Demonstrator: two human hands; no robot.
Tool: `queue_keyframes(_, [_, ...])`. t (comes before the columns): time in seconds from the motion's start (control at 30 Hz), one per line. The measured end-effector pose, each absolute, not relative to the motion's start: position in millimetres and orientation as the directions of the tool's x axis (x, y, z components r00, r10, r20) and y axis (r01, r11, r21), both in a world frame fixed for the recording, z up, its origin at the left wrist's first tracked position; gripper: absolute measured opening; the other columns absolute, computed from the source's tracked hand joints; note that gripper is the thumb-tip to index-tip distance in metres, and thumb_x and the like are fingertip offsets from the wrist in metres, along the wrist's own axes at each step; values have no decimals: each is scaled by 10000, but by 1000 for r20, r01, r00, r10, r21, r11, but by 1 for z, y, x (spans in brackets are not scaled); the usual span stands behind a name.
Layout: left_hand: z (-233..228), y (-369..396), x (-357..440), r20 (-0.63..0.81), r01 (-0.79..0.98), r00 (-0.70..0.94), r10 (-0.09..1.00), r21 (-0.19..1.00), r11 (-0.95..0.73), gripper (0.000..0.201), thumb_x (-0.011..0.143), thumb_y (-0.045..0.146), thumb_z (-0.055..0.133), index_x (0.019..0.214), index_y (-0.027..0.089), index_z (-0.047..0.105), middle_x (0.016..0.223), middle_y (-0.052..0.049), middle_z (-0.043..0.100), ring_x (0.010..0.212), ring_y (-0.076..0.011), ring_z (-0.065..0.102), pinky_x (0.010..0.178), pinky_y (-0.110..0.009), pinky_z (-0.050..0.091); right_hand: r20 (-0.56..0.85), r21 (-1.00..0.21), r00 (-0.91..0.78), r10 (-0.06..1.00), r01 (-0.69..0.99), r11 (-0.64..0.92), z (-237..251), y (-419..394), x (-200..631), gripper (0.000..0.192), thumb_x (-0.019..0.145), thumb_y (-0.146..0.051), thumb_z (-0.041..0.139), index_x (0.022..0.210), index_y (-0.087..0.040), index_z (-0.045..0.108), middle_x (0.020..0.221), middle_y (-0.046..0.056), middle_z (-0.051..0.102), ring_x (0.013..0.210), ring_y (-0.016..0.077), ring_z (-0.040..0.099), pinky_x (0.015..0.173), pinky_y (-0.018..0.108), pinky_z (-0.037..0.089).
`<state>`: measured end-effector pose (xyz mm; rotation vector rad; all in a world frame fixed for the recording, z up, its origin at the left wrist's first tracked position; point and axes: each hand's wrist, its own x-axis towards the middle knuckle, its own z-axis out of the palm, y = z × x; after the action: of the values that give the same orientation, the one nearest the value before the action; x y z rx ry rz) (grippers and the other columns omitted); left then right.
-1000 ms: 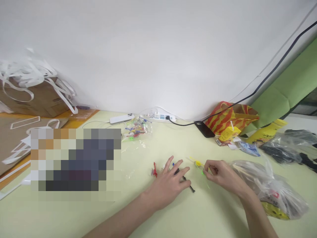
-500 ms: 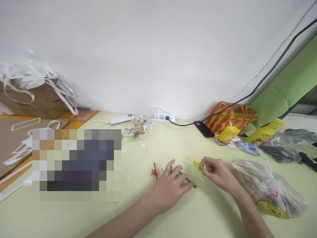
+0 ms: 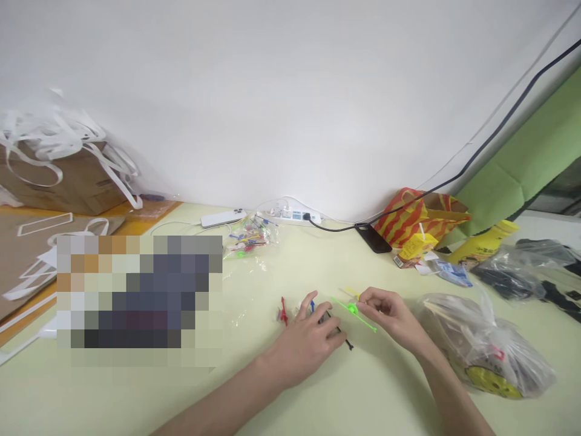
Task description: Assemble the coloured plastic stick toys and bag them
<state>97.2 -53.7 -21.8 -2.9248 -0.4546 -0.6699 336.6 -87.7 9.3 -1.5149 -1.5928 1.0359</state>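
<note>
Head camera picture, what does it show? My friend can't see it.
A person's right hand is at a bright green plastic piece; the spread left hand is by a black piece, above a pale table. A red piece lies left, a tied clear bag right.

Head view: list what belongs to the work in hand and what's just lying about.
Likely in the work:
green piece, at the right hand
yellow piece
black piece and blue piece, by the left hand
red piece
perhaps the bagged coloured pieces

Probably just lying about:
white phone
black phone
power strip
drink carton
striped bag
knotted plastic bag
</note>
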Motion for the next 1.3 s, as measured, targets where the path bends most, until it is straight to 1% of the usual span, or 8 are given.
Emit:
queue_keyframes(0.23, [-18, -51, 91, 446, 285, 858, 255, -2, -958, 209, 978, 90, 518, 1028, 237, 658, 1107, -31, 671, 1146, -214, 564, 1188, -563, 249, -78, -952, -100, 992, 301, -45, 2, -83, 329, 505, 816, -688, 657, 756, -192, 588, 554, -66, 354, 530, 102, 286, 531, 262, 231])
queue_keyframes(0.37, [-14, -49, 89, 527, 318, 787, 322, 101, -943, 335, 977, 54, 468, 1204, 242, 627, 1215, -50, 676, 1210, -206, 576, 1178, -515, 294, -76, -983, -70, 995, 171, -63, -7, -80, 329, 497, 773, -681, 706, 737, -200, 584, 524, -65, 361, 504, 102, 287, 505, 258, 223])
queue_keyframes(0.5, [-10, -47, 90, 634, 323, 649, 421, 272, -906, 275, 1024, 267, 509, 1277, 192, 584, 1179, -77, 697, 1147, -193, 625, 1146, -449, 382, -69, -997, -61, 996, -16, -71, -17, -79, 322, 462, 745, -622, 764, 725, -202, 574, 512, -70, 340, 493, 95, 238, 488, 256, 169])
queue_keyframes(0.6, [-9, -47, 92, 672, 318, 577, 465, 339, -885, 373, 993, 419, 566, 1270, 171, 592, 1161, -105, 699, 1118, -219, 640, 1108, -452, 442, -86, -993, -96, 992, -66, -93, -21, -80, 311, 451, 750, -611, 766, 727, -204, 573, 500, -83, 295, 482, 90, 190, 484, 257, 145])
queue_keyframes(0.77, [-13, -50, 94, 720, 245, 560, 409, 328, -912, 247, 1003, 345, 569, 1206, 222, 638, 1144, -64, 710, 1101, -195, 647, 1092, -430, 455, -100, -990, -221, 970, -73, -119, -22, -82, 292, 451, 752, -610, 765, 723, -198, 582, 530, -71, 358, 482, 85, 223, 484, 252, 175])
queue_keyframes(0.9, [-13, -50, 93, 765, 205, 521, 379, 319, -926, 210, 990, 318, 600, 1166, 213, 643, 1054, -42, 735, 1041, -171, 668, 1064, -398, 470, -75, -995, -274, 959, -43, -91, -22, -84, 290, 405, 820, -568, 730, 751, -182, 629, 530, -70, 376, 474, 80, 249, 472, 243, 200])
queue_keyframes(1.13, [-8, -46, 90, 769, 219, 486, 415, 353, -910, 122, 970, 281, 635, 1068, 212, 656, 915, -16, 735, 840, -152, 658, 947, -386, 498, 30, -999, -287, 957, 20, 37, -17, -86, 297, 365, 896, -519, 675, 777, -179, 622, 586, -55, 424, 504, 85, 299, 488, 246, 215])
queue_keyframes(1.3, [-11, -43, 89, 746, 247, 490, 450, 376, -893, 92, 958, 267, 642, 1028, 211, 665, 909, -21, 724, 818, -152, 629, 896, -372, 491, 91, -973, -314, 945, 173, 151, -12, -89, 298, 270, 886, -427, 724, 790, -178, 680, 677, -27, 485, 630, 117, 377, 584, 270, 271])
